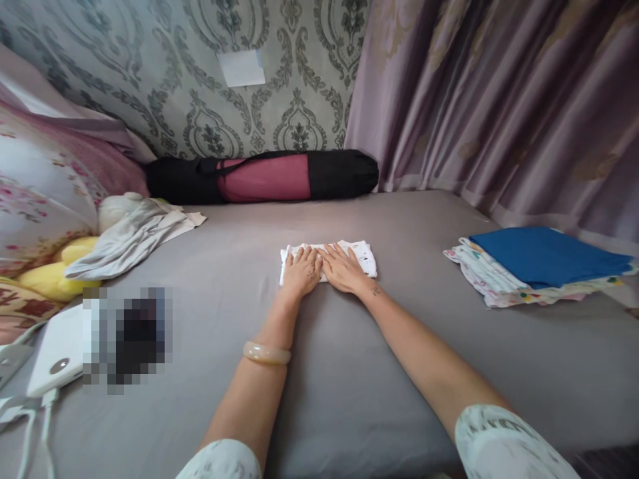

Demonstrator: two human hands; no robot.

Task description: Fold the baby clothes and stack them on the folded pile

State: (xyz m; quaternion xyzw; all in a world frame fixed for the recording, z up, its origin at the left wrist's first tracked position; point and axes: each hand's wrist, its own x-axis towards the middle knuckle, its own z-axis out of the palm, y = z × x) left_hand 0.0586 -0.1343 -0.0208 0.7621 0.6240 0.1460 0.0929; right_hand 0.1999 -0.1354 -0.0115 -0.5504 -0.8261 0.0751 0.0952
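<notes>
A small folded white cloth with dark specks lies on the grey bed sheet, in the middle of the view. My left hand rests flat on its left part, fingers stretched out and pointing away from me. Beside it, my right hand lies flat on the cloth's middle, fingers extended and touching or nearly touching the left hand. Both palms face down, so much of the cloth is hidden under them. Its right end shows past my right hand.
At right sits a stack of folded cloths, blue on top. A black and maroon long bag lies along the wall. Left are a crumpled grey cloth, a yellow plush and a white device with cables.
</notes>
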